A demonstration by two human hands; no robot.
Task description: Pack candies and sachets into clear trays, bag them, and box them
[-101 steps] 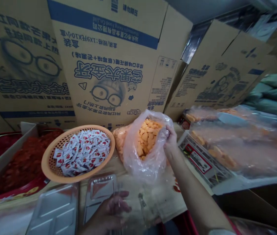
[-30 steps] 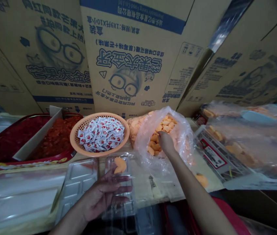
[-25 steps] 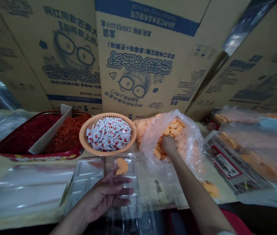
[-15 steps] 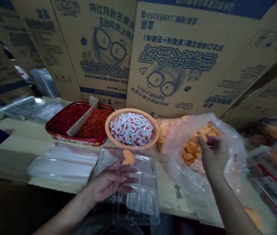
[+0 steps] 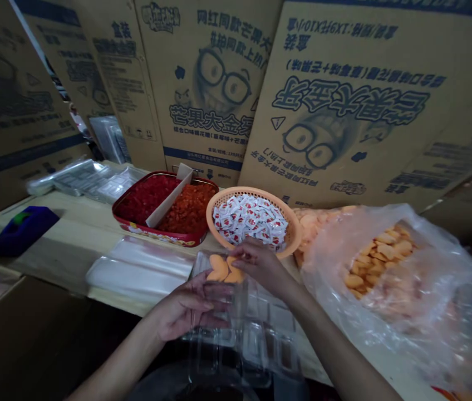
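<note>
My left hand (image 5: 188,309) supports a clear plastic compartment tray (image 5: 238,317) from its left side, its fingers showing through the plastic. Flat orange oval pieces (image 5: 218,268) lie in the tray's far end. Over that end is my right hand (image 5: 263,268), fingertips pinched on an orange piece (image 5: 234,272) touching the others. More clear trays (image 5: 271,345) sit beneath and to the right. Just beyond the right hand stands a peach plastic basket (image 5: 296,234) of small white-and-red sachets (image 5: 248,217). An open plastic bag (image 5: 323,256) to the right holds many orange pieces (image 5: 380,256).
Left of the basket, a red tin (image 5: 156,236) has a cardboard divider (image 5: 171,195) between dark red and orange-red contents. Clear plastic sleeves (image 5: 139,273) lie before it. A blue tape dispenser (image 5: 21,228) and packed trays (image 5: 88,175) are left. Cardboard cartons (image 5: 344,111) wall the back.
My right hand has moved left from the bag to the tray. More orange pieces are now at the tray's far end. The view has turned left.
</note>
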